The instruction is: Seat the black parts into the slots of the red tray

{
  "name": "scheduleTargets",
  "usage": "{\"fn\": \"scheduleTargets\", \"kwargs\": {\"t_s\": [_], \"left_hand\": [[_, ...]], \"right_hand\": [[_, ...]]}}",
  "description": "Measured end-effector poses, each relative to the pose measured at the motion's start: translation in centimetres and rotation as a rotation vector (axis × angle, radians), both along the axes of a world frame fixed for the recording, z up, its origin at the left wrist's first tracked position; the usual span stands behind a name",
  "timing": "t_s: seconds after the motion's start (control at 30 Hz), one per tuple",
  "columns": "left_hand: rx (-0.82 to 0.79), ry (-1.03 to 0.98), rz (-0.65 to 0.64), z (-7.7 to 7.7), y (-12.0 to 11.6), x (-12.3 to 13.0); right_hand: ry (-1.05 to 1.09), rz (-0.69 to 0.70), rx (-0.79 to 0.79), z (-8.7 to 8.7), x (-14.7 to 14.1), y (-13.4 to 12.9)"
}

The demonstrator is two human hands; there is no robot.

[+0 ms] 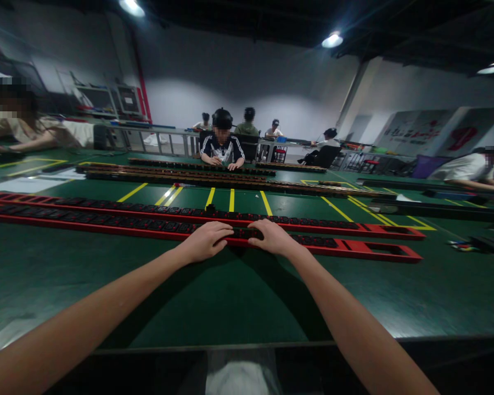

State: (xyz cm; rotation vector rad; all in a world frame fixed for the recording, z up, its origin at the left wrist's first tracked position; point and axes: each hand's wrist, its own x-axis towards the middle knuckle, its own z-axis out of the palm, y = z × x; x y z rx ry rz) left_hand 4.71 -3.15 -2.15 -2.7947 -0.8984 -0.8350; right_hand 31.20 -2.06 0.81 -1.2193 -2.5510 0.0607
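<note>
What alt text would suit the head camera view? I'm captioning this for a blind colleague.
The person's left hand and right hand press side by side on the nearer red strip of black sockets, lying along a green table. A second red strip lies just behind it; a seated person works opposite.

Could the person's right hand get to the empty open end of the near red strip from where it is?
Probably yes: the right hand rests on the near red strip, and bare green table lies beside the open end.
</note>
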Motion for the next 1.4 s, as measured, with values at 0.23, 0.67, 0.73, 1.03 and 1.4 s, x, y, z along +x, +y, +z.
{"fn": "scheduleTargets", "kwargs": {"t_s": [0.23,0.67,0.73,1.03,1.4], "left_hand": [[-0.012,0.036,0.005,0.14,-0.16,-0.13],[-0.027,-0.014,0.054,0.24,-0.28,0.08],[-0.031,-0.02,0.077,0.2,-0.22,0.04],[-0.074,-0.014,0.067,0.36,0.02,-0.36],[0.034,0.105,0.022,1.01,0.15,-0.48]], "right_hand": [[-0.019,0.011,-0.105,0.49,0.32,-0.32],[-0.03,-0.042,-0.084,0.19,-0.06,-0.34],[-0.035,-0.039,-0.072,0.13,-0.06,-0.33],[-0.036,-0.039,-0.066,0.06,-0.18,-0.44],[-0.021,-0.034,-0.064,0.02,-0.23,-0.42]]}}
